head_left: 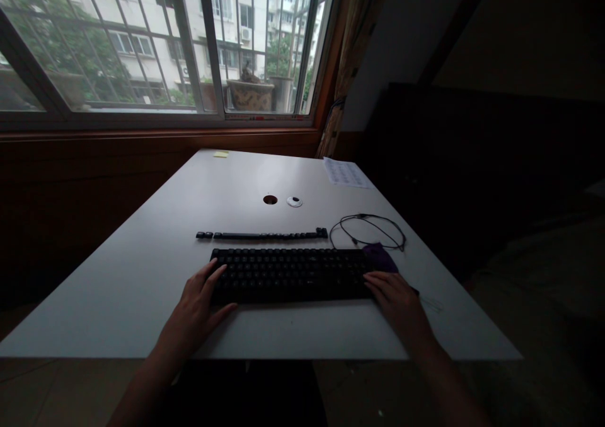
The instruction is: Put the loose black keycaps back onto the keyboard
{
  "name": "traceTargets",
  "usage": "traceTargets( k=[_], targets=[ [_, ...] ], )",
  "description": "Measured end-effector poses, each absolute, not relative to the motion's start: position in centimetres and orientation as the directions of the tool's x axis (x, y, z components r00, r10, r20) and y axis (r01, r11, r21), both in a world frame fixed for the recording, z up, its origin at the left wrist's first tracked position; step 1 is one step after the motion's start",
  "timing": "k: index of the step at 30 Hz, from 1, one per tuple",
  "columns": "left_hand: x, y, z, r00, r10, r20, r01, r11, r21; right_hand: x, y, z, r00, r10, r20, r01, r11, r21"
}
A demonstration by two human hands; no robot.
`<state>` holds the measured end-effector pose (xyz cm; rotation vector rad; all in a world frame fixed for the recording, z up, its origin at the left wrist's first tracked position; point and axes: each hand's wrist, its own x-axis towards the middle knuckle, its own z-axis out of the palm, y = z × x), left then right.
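Note:
A black computer keyboard [293,275] lies lengthwise on the white table, between my two hands. My left hand [197,298] holds its left end, fingers reaching along the side to the far corner and thumb by the near edge. At the other end, my right hand [393,293] has its fingertips over the right-hand keys; its thumb is hidden. Just beyond the keyboard, a row of loose black keycaps [283,236] is laid out, with a long space bar [239,235] among them. A dark purple cloth [382,258] sits by the far right corner.
A black cable [404,241] lies coiled on the white table [118,275] at the right. Further back are a round cable hole [270,200], its white cover [294,202], a printed sheet [347,173] and a yellow sticky note [221,154]. A barred window stands behind.

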<state>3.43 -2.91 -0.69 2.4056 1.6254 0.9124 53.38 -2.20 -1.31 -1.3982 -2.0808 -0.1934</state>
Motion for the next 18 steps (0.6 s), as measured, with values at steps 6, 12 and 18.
traceTargets(
  k=[6, 12, 18],
  targets=[
    [3.39, -2.92, -0.74, 0.253, 0.871, 0.422, 0.813, -0.427, 0.395, 53.07, -2.38, -0.91, -0.301, 0.749, 0.59, 0.872, 0.467, -0.147],
    [3.37, -2.99, -0.77, 0.254, 0.864, 0.434, 0.809, -0.435, 0.394, 52.73, -2.39, -0.78, -0.309, 0.728, 0.613, 0.864, 0.484, -0.14],
    [3.35, -2.87, -0.77, 0.252, 0.868, 0.429, 0.812, -0.43, 0.394, 52.8, -2.37, -0.86, -0.312, 0.727, 0.612, 0.862, 0.487, -0.14]
  ],
)
